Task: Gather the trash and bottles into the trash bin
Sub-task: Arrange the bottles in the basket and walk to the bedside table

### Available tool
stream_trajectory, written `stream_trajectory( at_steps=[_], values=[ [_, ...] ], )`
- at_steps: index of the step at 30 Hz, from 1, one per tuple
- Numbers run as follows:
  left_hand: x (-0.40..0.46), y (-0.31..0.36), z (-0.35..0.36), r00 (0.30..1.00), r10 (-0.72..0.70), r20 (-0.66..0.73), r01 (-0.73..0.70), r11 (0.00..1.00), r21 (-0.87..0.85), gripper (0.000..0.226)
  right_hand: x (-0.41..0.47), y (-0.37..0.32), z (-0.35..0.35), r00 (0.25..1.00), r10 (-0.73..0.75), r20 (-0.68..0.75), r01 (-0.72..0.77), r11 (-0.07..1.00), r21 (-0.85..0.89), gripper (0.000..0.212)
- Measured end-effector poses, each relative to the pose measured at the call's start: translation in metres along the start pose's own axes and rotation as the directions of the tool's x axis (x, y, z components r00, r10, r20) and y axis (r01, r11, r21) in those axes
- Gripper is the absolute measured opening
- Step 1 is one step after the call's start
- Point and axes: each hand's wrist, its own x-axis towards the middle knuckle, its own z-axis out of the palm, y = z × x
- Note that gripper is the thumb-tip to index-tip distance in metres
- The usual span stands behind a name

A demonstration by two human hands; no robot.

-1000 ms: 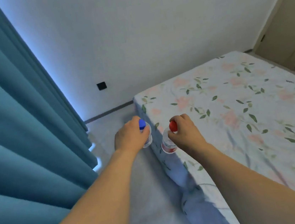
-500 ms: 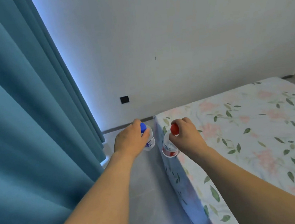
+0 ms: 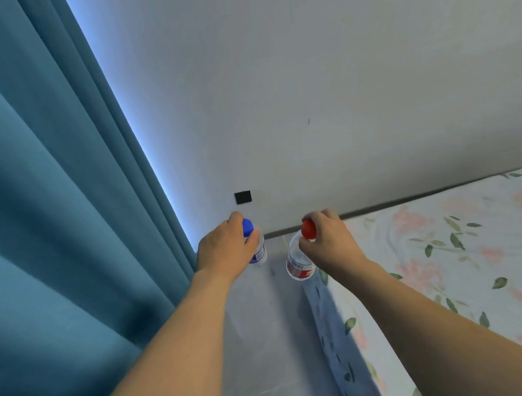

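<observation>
Two hands, left hand (image 3: 224,255) and right hand (image 3: 331,242), gripping bottles (image 3: 297,264), grey floor (image 3: 271,344), teal curtain (image 3: 40,208), floral bed (image 3: 457,256)

Nothing I can read here. The red-capped bottle (image 3: 297,260) carries a red-and-white label and the blue-capped bottle (image 3: 257,251) a blue one, but the print is too blurred.

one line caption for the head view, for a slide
Left hand holds blue-capped bottle, right hand red-capped bottle, beside floral bed.

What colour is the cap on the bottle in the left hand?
Blue cap, seen best in the head view.
</observation>
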Motion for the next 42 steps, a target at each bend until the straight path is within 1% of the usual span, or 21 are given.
stream_trajectory(
  at_steps=[4,9,14,19,23,27,30,33,37,42],
  values=[
    [0.056,-0.014,0.0,1.0,0.008,0.001,-0.008,1.0,-0.018,0.027,0.055,-0.014,0.005,1.0,0.003,-0.014,-0.003,1.0,0.009,0.037],
    [0.124,-0.024,0.012,0.999,0.048,0.017,-0.047,0.998,-0.029,0.028,0.121,-0.016,0.013,1.0,0.018,-0.004,-0.018,1.0,0.017,0.034],
    [0.199,-0.034,0.021,0.999,0.05,0.016,-0.05,0.999,-0.008,0.024,0.2,-0.014,0.023,1.0,0.012,0.003,-0.012,1.0,0.029,0.034],
    [0.272,-0.044,0.021,0.996,0.085,0.014,-0.086,0.996,0.015,0.024,0.276,-0.019,0.031,1.0,0.009,0.01,-0.01,0.999,0.031,0.03],
    [0.326,-0.056,0.024,0.989,0.128,0.073,-0.131,0.991,0.04,0.027,0.326,-0.024,0.038,0.999,0.048,0.007,-0.048,0.999,0.012,0.029],
    [0.39,-0.055,0.029,0.97,0.222,0.101,-0.223,0.975,-0.005,0.027,0.374,-0.023,0.039,0.989,0.135,-0.058,-0.135,0.991,0.011,0.028],
    [0.435,-0.044,0.036,0.941,0.313,0.13,-0.311,0.95,-0.036,0.027,0.404,-0.019,0.033,0.974,0.196,-0.116,-0.197,0.98,0.011,0.029],
    [0.475,-0.019,0.048,0.895,0.414,0.163,-0.408,0.91,-0.072,0.027,0.427,-0.007,0.019,0.949,0.266,-0.17,-0.267,0.964,0.02,0.031],
    [0.52,0.029,0.069,0.797,0.567,0.208,-0.554,0.824,-0.12,0.026,0.456,0.027,-0.006,0.892,0.368,-0.263,-0.372,0.927,0.036,0.031],
    [0.58,0.081,0.086,0.708,0.67,0.224,-0.661,0.74,-0.123,0.024,0.496,0.063,-0.025,0.825,0.459,-0.33,-0.452,0.886,0.104,0.029]
  ],
)
